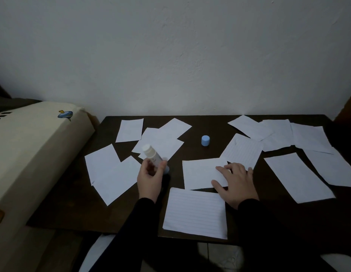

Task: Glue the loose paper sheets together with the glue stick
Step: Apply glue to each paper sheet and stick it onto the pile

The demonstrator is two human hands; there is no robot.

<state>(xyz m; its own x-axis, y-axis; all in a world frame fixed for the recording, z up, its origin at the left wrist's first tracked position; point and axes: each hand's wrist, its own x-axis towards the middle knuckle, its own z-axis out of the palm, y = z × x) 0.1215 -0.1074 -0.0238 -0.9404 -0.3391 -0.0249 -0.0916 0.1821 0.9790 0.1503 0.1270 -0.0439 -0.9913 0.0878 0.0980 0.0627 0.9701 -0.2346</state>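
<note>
Several white paper sheets lie scattered on a dark table (200, 122). My left hand (151, 178) grips an uncapped white glue stick (152, 155), lifted above the table and tilted, its glue end pointing up and away from me. The stick's blue cap (205, 140) stands alone at the table's middle back. My right hand (234, 183) rests flat, fingers spread, on the right edge of a plain sheet (200, 173) in the centre. A lined sheet (196, 213) lies just in front of it, near the table's front edge.
A cream padded cushion (33, 154) with a small blue print borders the table's left side. A grey wall (170, 55) stands right behind the table. More sheets overlap at the back right (278, 132) and the left (109, 173). Something white lies on the floor below (96, 250).
</note>
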